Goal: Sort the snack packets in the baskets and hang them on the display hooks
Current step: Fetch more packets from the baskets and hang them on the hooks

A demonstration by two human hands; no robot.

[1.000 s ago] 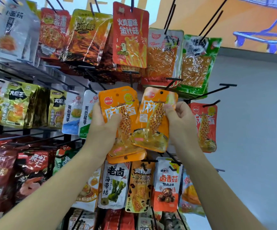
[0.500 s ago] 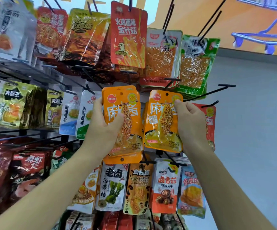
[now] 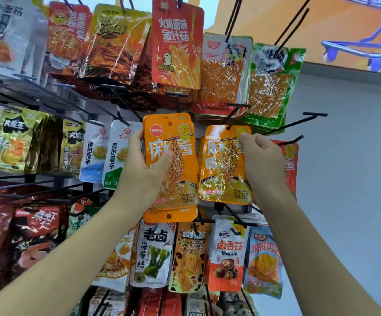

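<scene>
**Stack of orange packets**: centre of view. Gripped by the left hand, thumb across the front and fingers curled behind. Several packets are fanned, with their lower edges showing at 6 o'clock of the front one.

**Single orange packet**: just beside the stack, at its 3 o'clock. The right hand pinches its upper right corner with curled fingers. A black hook at the packet's 12 o'clock meets the hang hole, but it cannot be told whether it is threaded through.

**Red packet**: at 3 o'clock of the right hand, hanging partly hidden behind it.

**Neighbouring stock:**
- Chicken-print packet at 12 o'clock of the stack.
- Seaweed packet at the stack's 6 o'clock.
- Mushroom packet at 6 o'clock of the single orange packet.
</scene>
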